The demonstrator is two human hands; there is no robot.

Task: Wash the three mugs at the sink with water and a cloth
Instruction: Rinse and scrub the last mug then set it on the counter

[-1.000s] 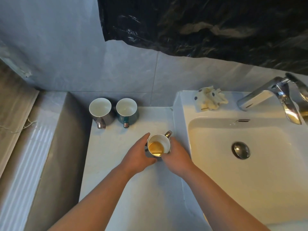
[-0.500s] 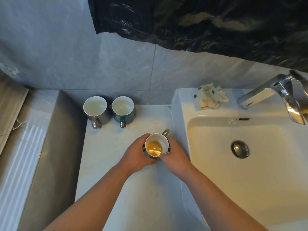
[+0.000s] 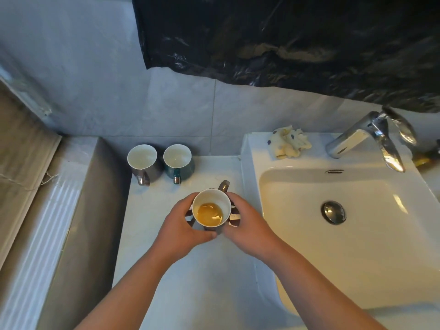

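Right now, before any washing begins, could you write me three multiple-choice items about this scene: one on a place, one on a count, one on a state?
1. Where does the spotted cloth lie?
A. in the basin
B. on the floor
C. on the sink rim, left of the faucet

2. How many mugs stand untouched?
A. two
B. one
C. four

3. How is the mug held between the left hand and the right hand?
A. upside down
B. upright, with brownish liquid at its bottom
C. lying on its side

Answers:
1 C: the cloth sits on the rim's back part.
2 A: a grey mug and a teal mug stand side by side.
3 B: its open mouth faces up and shows the liquid.
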